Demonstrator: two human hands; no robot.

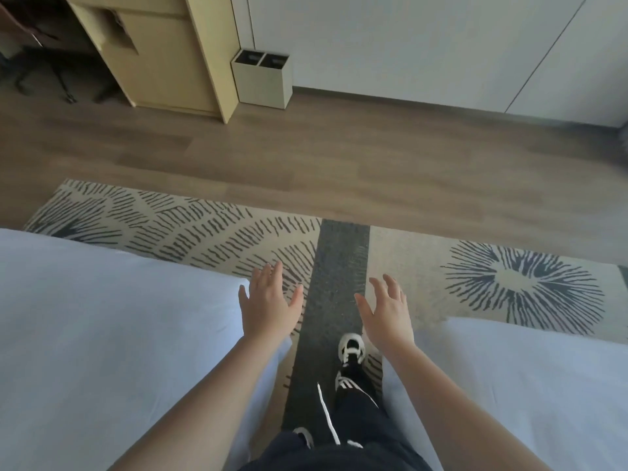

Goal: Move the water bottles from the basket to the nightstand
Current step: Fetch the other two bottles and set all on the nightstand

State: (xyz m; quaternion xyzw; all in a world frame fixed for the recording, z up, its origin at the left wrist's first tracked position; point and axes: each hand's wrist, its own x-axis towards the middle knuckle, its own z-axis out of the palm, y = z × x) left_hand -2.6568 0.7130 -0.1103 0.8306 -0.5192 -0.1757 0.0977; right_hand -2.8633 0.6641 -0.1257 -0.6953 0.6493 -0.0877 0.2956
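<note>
- Bedding on the left: a white bed (102, 317) edges the aisle, and the left hand (268, 304) hangs beside its corner, fingers spread, gripping nothing.
- Centre: a shoe (351, 348) steps along the rug's dark stripe (343, 266). Best move, I'd say: walk on, look up and find the basket first.
- Right: the right hand (387, 314) is loose and bare too, beside the second bed (526, 385).
- No water bottles, basket or nightstand in view, so nothing lies near either palm.
</note>
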